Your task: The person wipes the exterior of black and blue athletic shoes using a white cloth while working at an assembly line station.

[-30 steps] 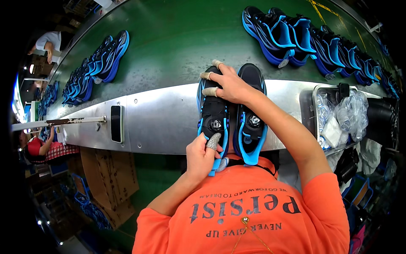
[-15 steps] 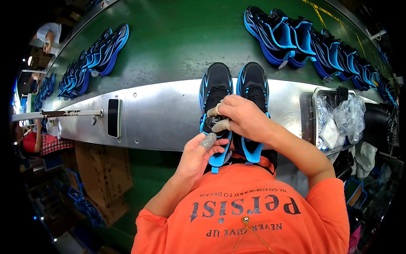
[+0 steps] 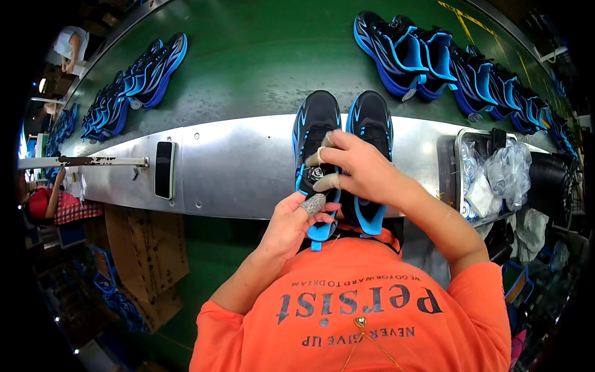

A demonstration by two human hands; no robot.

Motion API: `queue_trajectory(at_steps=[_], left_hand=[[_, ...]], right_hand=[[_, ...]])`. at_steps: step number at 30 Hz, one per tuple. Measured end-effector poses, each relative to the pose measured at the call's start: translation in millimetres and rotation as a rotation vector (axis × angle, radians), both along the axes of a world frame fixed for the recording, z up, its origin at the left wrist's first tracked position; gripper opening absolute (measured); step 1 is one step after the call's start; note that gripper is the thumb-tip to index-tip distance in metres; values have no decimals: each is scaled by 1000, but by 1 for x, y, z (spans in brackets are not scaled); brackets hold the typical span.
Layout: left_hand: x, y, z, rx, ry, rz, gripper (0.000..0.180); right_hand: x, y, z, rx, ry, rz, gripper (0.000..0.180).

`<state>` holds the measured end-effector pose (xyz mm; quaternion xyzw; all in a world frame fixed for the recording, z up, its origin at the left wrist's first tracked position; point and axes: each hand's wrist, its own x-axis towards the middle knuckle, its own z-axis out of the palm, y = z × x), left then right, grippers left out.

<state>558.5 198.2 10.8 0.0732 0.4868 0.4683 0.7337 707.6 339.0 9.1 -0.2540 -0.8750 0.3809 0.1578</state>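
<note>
A pair of black shoes with blue trim stands side by side before me, toes pointing away: a left shoe (image 3: 318,108) and a right shoe (image 3: 370,111). On the left shoe's tongue is a round black dial (image 3: 316,173). My right hand (image 3: 365,167), with pale finger cots, reaches in from the right, its thumb and a finger closed about the dial's two sides. Another finger stretches over the upper toward the toe. My left hand (image 3: 288,223) grips the left shoe's collar near the heel, a grey sleeve on its thumb; some fingertips are hidden inside the opening.
A metal ledge (image 3: 235,167) edges the green table (image 3: 260,62). On it lie a phone (image 3: 164,170) and a tray (image 3: 460,180) of plastic-wrapped parts. More shoes stand in rows at far left (image 3: 158,74) and right (image 3: 396,56). A metal bar (image 3: 93,161) crosses the left; two people work beyond.
A finger of my right hand has lifted and stretched toward the toe, exposing more of the dial. My left hand stays at the collar. The shoe rows have shifted slightly left in view.
</note>
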Motion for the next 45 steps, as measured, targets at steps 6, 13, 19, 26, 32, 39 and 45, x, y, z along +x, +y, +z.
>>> queue_trajectory(at_steps=[6,13,19,26,32,39,45], left_hand=[[9,4,4,-33,34,81,28],[3,0,-6,10,-12,8,30],[11,2,-4,12,5,48,30],[7,-9,4,48,409,-266,30],[45,13,21,575,1143,-838,37],[0,71,6,638,1498,-1289,25],[-118,151,8,613,1782,-879,23]], right_hand=[[-5,-8,-10,17,108,24,24],[2,6,-5,-145,147,160,30],[0,-18,-12,-36,78,-2,30],[39,24,8,-208,161,-237,22],[97,15,-28,-231,2,-483,29],[110,21,-25,-271,67,-473,27],[150,87,-39,-237,209,-636,28]])
